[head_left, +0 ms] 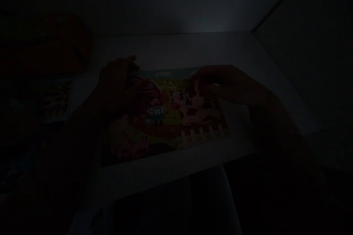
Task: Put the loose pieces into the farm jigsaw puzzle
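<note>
The view is very dark. A colourful farm picture puzzle lies flat on a white table, showing a barn, a farmer, a cow, pigs and a white fence. At its upper left, my left hand rests over the barn side with thumb and fingers apart, seemingly holding nothing. My right hand is over the upper right part, above the cow. Its fingers pinch a puzzle piece with a pale and reddish-brown cow pattern. Whether that piece touches the puzzle below is too dark to tell.
An orange-red box or bag stands at the left. Below it lies a patterned sheet or tray, with dim clutter nearer. A pale wall rises behind the table. My legs show below its front edge.
</note>
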`<state>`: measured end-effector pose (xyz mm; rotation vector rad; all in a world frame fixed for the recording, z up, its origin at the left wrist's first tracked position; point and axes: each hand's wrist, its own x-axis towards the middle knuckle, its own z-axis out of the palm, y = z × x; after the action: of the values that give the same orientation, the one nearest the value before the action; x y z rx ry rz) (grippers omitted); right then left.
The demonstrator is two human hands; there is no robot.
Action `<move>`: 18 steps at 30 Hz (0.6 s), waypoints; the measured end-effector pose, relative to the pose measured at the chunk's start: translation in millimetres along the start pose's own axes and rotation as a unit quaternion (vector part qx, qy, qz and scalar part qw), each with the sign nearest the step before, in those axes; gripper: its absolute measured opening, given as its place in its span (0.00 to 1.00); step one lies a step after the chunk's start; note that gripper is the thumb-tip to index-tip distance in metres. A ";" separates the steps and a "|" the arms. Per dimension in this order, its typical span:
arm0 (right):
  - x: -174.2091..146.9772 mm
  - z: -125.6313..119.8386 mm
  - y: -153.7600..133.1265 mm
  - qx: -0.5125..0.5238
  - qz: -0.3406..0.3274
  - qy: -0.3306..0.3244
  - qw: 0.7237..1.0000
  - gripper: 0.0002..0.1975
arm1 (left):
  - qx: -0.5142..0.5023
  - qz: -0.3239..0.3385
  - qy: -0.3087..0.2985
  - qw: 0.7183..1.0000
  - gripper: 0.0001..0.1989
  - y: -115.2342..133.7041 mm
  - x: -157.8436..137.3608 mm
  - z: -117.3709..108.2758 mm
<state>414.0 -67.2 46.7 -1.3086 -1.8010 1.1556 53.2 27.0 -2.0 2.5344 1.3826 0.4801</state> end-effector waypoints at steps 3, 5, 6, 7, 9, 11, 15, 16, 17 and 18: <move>0.4 -0.4 0.7 -0.006 0.019 -0.008 1.000 0.12 | 0.000 0.003 0.004 1.000 0.43 -1.7 -0.8 1.5; -0.1 -2.5 1.8 -0.028 0.031 -0.017 0.999 0.14 | -0.005 0.004 0.000 1.000 0.43 -2.5 -1.0 1.4; -0.7 -3.8 2.6 -0.046 0.035 -0.025 0.998 0.15 | -0.006 0.005 -0.004 1.000 0.43 -2.5 -1.0 0.9; -1.3 -5.2 3.6 -0.064 0.035 -0.033 0.997 0.16 | -0.007 0.006 -0.009 1.000 0.43 -2.3 -1.1 0.4; -2.8 -7.8 5.3 -0.089 0.029 -0.046 0.995 0.18 | -0.005 0.005 -0.010 1.000 0.43 -1.1 -1.2 -0.7; -4.0 -9.8 6.2 -0.094 0.024 -0.053 0.994 0.18 | -0.002 -0.002 -0.011 1.000 0.42 0.3 -1.5 -1.4; -4.3 -12.9 5.2 -0.096 0.016 -0.066 0.993 0.18 | -0.002 -0.005 -0.008 1.000 0.42 1.0 -1.4 -0.7; -4.0 -13.7 4.9 -0.097 0.008 -0.071 0.993 0.17 | -0.003 -0.002 -0.004 1.000 0.43 0.8 -1.3 -0.5; -3.7 -14.5 4.7 -0.094 0.000 -0.074 0.993 0.16 | -0.004 0.001 -0.002 1.000 0.43 0.8 -1.3 -0.5; -3.4 -15.4 4.8 -0.090 -0.006 -0.077 0.993 0.15 | -0.004 0.003 -0.002 1.000 0.43 0.8 -1.3 -0.6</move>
<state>430.2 -65.4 48.9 -1.3381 -2.0623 1.1355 52.9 25.5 -1.4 2.5334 1.3685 0.4795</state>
